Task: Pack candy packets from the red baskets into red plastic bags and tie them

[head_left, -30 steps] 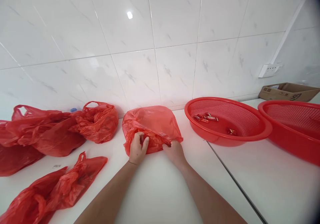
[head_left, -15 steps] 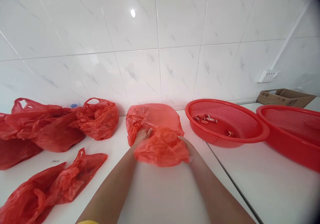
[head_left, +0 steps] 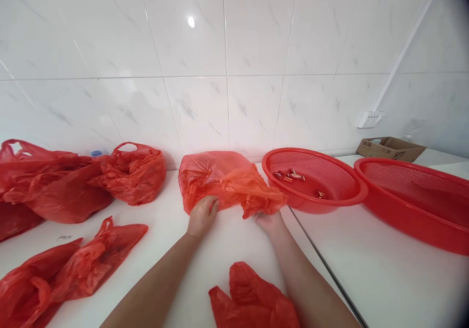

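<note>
Against the wall lies a puffed-out red plastic bag (head_left: 205, 172), with a crumpled, orange-looking loose part (head_left: 256, 189) stretched toward the right. My left hand (head_left: 203, 215) is closed at the bag's near edge, thumb beside the curled fingers. Under the loose part on the right is my right hand (head_left: 268, 219), its fingers gripping the plastic from below and partly covered by it. Close to me, at the bottom of the view, another red plastic bag (head_left: 254, 298) shows beside my right forearm.
Several filled red bags (head_left: 73, 191) stand at the left, with crumpled red bags (head_left: 88, 264) in front of them. To the right are a red basket (head_left: 315, 202) holding a few wrapped pieces (head_left: 293, 175), a larger red basket (head_left: 414, 220) and a cardboard box (head_left: 390, 148).
The crumpled part of the bag has moved away from me and to the right, with my right hand under it. A red bag now shows at the bottom. The view has shifted slightly.
</note>
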### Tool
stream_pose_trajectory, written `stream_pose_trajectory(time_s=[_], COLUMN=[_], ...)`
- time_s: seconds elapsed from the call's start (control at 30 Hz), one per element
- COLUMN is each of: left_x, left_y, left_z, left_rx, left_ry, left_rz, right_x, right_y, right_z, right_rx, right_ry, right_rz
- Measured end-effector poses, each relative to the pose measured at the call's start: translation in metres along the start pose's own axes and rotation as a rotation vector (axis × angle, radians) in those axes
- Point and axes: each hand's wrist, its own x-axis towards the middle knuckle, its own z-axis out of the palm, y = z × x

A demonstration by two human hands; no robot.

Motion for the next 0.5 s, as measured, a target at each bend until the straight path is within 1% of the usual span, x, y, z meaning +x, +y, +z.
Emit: stream_pose_trajectory(time_s=[0.07,0.13,0.23,0.3,0.37,0.43,0.5], left_x=[-0.023,-0.044,-0.07,-0.085,-0.097,-0.107,-0.113], left_y=[0.005,0.009,0.024,0.043,0.067,0.089,0.101], left_z=[-0.007,-0.015,-0.028,-0.034,-0.037,-0.037,-0.032], left_rx=[-0.084,-0.205,-0.273,-0.273,-0.28,-0.234,-0.158], left_ry=[-0.01,-0.079,-0.235,-0.323,-0.442,-0.563,-0.636], left_rz=[0.024,0.133,0.455,0.607,0.689,0.717,0.712], right_x=[0.005,0.008,0.009,0.009,0.007,0.004,0.002], right_y=[0.003,0.006,0.009,0.009,0.009,0.008,0.007], right_z=[0.0,0.0,0.002,0.004,0.006,0.007,0.007], right_rx=[0.103,0.168,0.238,0.272,0.298,0.318,0.333], right_ry=[0.024,0.043,0.054,0.052,0.046,0.031,0.005], right_rz=[0.059,0.097,0.137,0.149,0.149,0.141,0.13])
